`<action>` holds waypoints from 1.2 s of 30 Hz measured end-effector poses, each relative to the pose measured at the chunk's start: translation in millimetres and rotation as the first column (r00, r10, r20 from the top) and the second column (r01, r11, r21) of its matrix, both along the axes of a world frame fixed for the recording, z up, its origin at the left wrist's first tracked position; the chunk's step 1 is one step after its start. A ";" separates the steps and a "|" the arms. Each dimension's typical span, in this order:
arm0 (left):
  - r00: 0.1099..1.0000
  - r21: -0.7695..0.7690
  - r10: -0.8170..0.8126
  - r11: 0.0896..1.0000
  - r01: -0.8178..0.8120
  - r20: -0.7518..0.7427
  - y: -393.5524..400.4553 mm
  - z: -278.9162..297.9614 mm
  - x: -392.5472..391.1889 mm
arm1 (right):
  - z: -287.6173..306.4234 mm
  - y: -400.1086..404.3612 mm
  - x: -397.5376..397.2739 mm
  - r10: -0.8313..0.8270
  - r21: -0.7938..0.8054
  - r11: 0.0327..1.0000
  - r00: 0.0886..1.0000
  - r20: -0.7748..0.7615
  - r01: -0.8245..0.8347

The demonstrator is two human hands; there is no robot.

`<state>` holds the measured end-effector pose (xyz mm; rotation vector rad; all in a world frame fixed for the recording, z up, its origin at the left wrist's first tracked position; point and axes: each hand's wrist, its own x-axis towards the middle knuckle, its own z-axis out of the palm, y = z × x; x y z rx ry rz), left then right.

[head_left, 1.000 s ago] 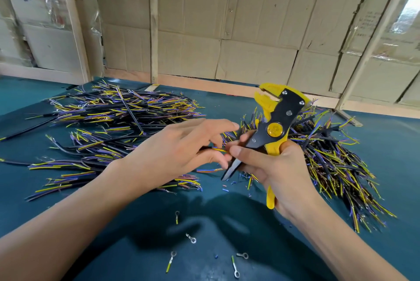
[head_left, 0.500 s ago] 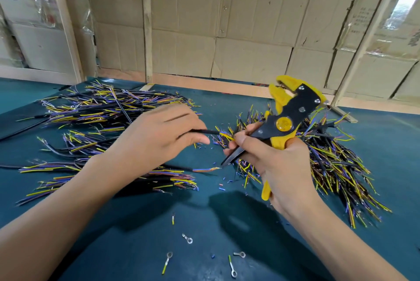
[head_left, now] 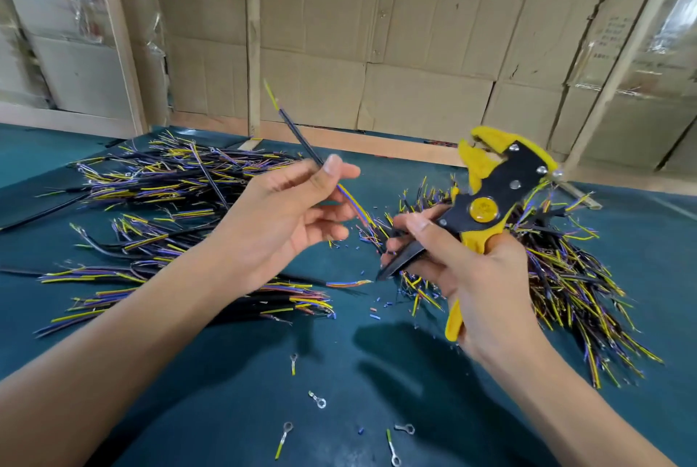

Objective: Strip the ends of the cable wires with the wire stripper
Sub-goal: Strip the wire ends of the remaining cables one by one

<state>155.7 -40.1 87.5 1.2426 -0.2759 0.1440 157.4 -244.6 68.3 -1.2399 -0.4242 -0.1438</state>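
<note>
My left hand [head_left: 286, 225] pinches a short black cable [head_left: 301, 138] between thumb and fingers, raised above the table. The cable tilts up and to the left, and its yellow, blue and orange wire ends [head_left: 354, 206] point down toward my right hand. My right hand [head_left: 464, 270] grips the handles of a yellow and black wire stripper [head_left: 490, 195], whose jaws point up and away. The stripper's jaws are apart from the cable. Nothing sits in the jaws.
A pile of black cables with coloured wire ends [head_left: 158, 210] lies at the left on the green table [head_left: 113, 410]. A second pile [head_left: 565, 278] lies behind my right hand. Ring terminals [head_left: 318, 400] and bits of insulation [head_left: 373, 315] are scattered near the front. Cardboard walls stand behind.
My left hand has lifted the cable off the table and swung it upright, away from the stripper. My right hand with the stripper has stayed roughly in place.
</note>
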 end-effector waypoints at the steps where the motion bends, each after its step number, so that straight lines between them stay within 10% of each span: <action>1: 1.000 -0.012 -0.019 1.000 0.019 0.006 -2.9 -0.7 -1.2 | -1.4 0.6 0.2 0.018 -0.014 1.000 1.000 -0.026 -0.018; 22: 0.996 0.131 -0.020 0.991 0.009 0.088 -18.5 -5.8 -8.4 | -4.9 6.2 -3.8 0.013 -0.174 0.985 0.999 0.044 -0.005; 36: 0.974 0.239 -0.150 0.953 0.188 -0.168 -0.1 8.4 -8.1 | -2.6 1.5 -3.0 -0.066 -0.140 0.987 0.992 0.106 0.080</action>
